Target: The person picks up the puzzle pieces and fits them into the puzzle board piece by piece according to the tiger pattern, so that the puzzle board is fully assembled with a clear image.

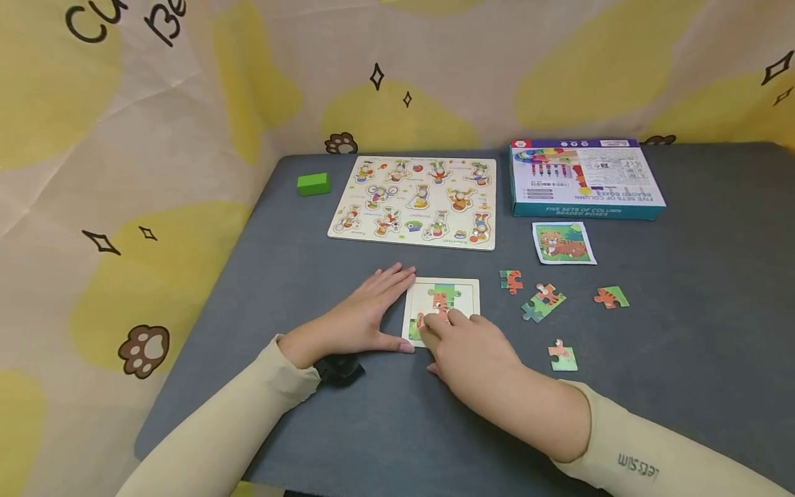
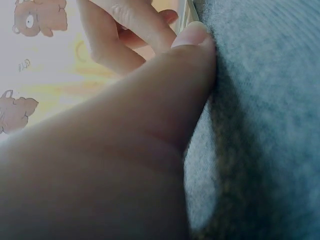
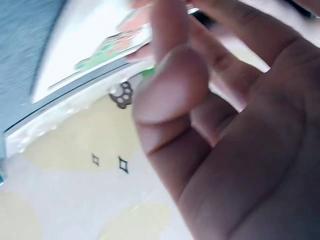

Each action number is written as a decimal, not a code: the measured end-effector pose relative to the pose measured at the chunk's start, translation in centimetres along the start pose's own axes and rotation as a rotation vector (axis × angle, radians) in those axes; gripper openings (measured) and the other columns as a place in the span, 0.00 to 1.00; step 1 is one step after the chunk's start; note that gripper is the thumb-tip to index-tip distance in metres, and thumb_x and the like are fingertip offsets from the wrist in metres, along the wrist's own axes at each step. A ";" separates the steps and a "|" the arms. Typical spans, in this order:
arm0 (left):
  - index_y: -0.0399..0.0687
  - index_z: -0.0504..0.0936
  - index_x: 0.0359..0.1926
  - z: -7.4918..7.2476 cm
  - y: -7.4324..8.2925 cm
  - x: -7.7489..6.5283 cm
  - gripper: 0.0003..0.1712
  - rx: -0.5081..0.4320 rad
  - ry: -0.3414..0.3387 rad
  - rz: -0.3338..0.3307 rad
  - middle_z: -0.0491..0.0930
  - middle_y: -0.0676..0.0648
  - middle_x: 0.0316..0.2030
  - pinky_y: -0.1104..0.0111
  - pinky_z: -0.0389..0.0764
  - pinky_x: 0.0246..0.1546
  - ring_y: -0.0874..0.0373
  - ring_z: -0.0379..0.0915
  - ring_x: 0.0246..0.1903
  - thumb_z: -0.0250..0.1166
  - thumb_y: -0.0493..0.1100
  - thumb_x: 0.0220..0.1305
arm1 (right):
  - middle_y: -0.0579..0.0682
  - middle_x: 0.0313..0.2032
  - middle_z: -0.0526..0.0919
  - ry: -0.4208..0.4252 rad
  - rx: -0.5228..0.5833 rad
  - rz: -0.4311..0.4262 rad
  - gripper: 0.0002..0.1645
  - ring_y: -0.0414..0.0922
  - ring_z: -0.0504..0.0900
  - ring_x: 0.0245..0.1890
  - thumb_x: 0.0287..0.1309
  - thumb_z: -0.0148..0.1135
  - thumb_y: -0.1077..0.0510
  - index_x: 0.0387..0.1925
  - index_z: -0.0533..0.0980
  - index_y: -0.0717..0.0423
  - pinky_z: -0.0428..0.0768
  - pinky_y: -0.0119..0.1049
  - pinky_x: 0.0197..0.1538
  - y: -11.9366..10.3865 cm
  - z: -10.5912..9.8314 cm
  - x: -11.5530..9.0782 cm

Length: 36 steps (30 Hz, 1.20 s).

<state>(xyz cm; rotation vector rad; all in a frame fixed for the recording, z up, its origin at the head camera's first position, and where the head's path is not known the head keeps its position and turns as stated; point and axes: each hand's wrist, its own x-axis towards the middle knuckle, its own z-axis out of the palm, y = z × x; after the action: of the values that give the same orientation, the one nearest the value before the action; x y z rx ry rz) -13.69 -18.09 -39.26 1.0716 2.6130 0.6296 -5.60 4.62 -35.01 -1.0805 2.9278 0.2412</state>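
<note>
A small square puzzle tray (image 1: 476, 293) lies on the table, with a few green and orange jigsaw pieces (image 1: 444, 295) inside. My left hand (image 1: 360, 317) rests at its left side, fingers straight toward the far left corner and thumb (image 2: 192, 37) at the near left corner. With bent fingertips, my right hand (image 1: 481, 359) presses on pieces low in the tray. Its thumb (image 3: 172, 82) stands apart from those fingertips, and the hand covers the tray's near right part. Right of the tray lie loose jigsaw pieces (image 1: 544, 302), one of them a pink and green piece (image 1: 562, 357).
A tiger picture card (image 1: 565, 244) lies beyond the loose pieces. Behind it is a purple and teal box (image 1: 584, 179). A wooden board with animal figures (image 1: 413, 200) lies beyond the tray, a green block (image 1: 313, 183) left of it. Patterned cloth (image 1: 397, 69) hangs behind the table.
</note>
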 end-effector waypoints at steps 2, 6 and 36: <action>0.38 0.51 0.83 0.0 0.1 0.0 0.66 -0.005 -0.002 -0.003 0.47 0.45 0.83 0.53 0.36 0.81 0.50 0.33 0.82 0.78 0.62 0.59 | 0.46 0.59 0.80 -0.005 0.025 -0.023 0.32 0.46 0.79 0.54 0.66 0.71 0.39 0.65 0.81 0.49 0.83 0.40 0.51 0.5 0.3 -0.1; 0.39 0.51 0.83 0.1 0.1 -0.1 0.65 -0.010 -0.003 -0.001 0.47 0.46 0.83 0.53 0.36 0.81 0.51 0.32 0.82 0.78 0.62 0.60 | 0.48 0.59 0.80 0.025 0.057 -0.070 0.32 0.47 0.80 0.54 0.66 0.72 0.42 0.66 0.80 0.52 0.83 0.41 0.54 1.2 0.8 -0.4; 0.39 0.50 0.83 0.0 -0.2 0.0 0.65 0.021 -0.006 0.013 0.47 0.45 0.83 0.52 0.37 0.81 0.49 0.33 0.82 0.77 0.63 0.61 | 0.49 0.58 0.82 0.214 0.065 -0.119 0.25 0.48 0.81 0.52 0.64 0.74 0.54 0.62 0.83 0.52 0.82 0.43 0.51 1.9 2.8 -0.6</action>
<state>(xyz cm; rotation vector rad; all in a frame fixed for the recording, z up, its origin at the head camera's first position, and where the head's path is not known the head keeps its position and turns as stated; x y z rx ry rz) -13.80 -18.23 -39.40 1.0958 2.6153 0.6025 -6.49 6.82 -37.48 -1.3433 3.0123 0.0299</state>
